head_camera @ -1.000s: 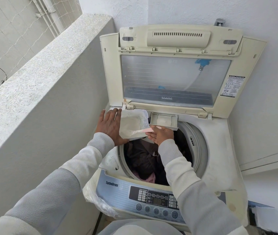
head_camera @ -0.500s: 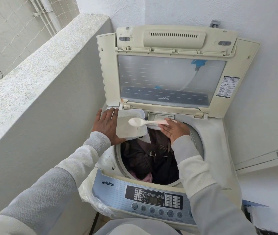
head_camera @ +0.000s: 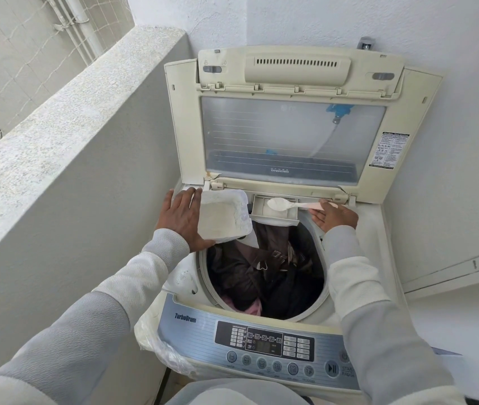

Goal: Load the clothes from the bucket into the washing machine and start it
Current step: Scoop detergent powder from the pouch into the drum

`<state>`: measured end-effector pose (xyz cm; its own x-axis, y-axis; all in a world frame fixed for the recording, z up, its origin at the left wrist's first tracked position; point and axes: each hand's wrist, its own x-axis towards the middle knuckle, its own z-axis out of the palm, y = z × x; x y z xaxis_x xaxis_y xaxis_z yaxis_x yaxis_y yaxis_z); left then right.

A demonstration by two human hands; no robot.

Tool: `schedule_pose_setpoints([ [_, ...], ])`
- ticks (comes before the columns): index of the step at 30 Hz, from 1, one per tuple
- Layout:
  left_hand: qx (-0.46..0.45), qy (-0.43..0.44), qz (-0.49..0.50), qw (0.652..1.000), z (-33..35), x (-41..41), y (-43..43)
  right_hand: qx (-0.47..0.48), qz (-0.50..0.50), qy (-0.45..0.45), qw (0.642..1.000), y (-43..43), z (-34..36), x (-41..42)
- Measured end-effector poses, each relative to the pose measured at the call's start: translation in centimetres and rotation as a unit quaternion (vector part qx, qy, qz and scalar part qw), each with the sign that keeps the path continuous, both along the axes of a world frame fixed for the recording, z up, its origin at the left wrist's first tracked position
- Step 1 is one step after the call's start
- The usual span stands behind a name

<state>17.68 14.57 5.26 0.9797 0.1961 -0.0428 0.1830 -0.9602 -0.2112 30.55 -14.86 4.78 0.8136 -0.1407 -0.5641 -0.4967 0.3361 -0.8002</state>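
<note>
A cream top-loading washing machine (head_camera: 378, 247) stands in front of me with its lid (head_camera: 293, 135) raised. Dark brown and black clothes (head_camera: 264, 276), with a bit of pink cloth, fill the drum. My left hand (head_camera: 184, 217) holds a white tub of detergent powder (head_camera: 222, 216) over the drum's back left rim. My right hand (head_camera: 334, 216) grips a pale plastic spoon (head_camera: 291, 204) heaped with powder, its bowl over the pulled-out detergent drawer (head_camera: 274, 216) at the back of the opening. The bucket is out of view.
The control panel (head_camera: 264, 343) with its start/pause button (head_camera: 331, 368) runs along the machine's front edge. A rough concrete parapet wall (head_camera: 66, 135) hems in the left side, a white wall the right. Crumpled clear plastic (head_camera: 156, 343) hangs at the machine's front left corner.
My right hand lifted the spoon out of the tub with powder and carried it right, over the detergent drawer. The left hand kept holding the tub.
</note>
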Motion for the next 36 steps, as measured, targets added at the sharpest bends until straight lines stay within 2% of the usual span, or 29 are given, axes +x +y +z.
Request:
schedule_pose_setpoints([
  [4, 0.002, 0.004, 0.002, 1.000, 0.0, 0.1, -0.1, -0.069, 0.020, -0.040, 0.997, 2.2, -0.8, -0.6],
  [11, -0.001, 0.006, 0.003, 1.000, -0.1, 0.0, 0.0, -0.192, 0.078, -0.121, 0.971, 3.9, -1.6, -1.5],
  [17, 0.002, 0.007, 0.004, 1.000, 0.0, 0.1, -0.1, -0.219, 0.103, -0.166, 0.956, 3.4, -1.3, -2.5],
  [27, 0.001, 0.006, 0.004, 1.000, 0.1, 0.0, -0.2, -0.318, 0.143, -0.227, 0.909, 1.6, -1.5, -3.0],
  [31, 0.002, 0.004, 0.003, 1.000, 0.1, 0.0, -0.1, -0.271, 0.072, -0.214, 0.936, 1.1, -1.2, -3.0],
  [34, 0.004, 0.005, 0.003, 1.000, 0.1, 0.0, -0.1, -0.131, 0.015, -0.183, 0.974, 1.2, -0.2, -3.1],
  [36, 0.006, 0.007, 0.003, 1.000, 0.0, 0.1, -0.1, -0.069, 0.012, -0.175, 0.982, 1.7, 0.7, -3.4],
])
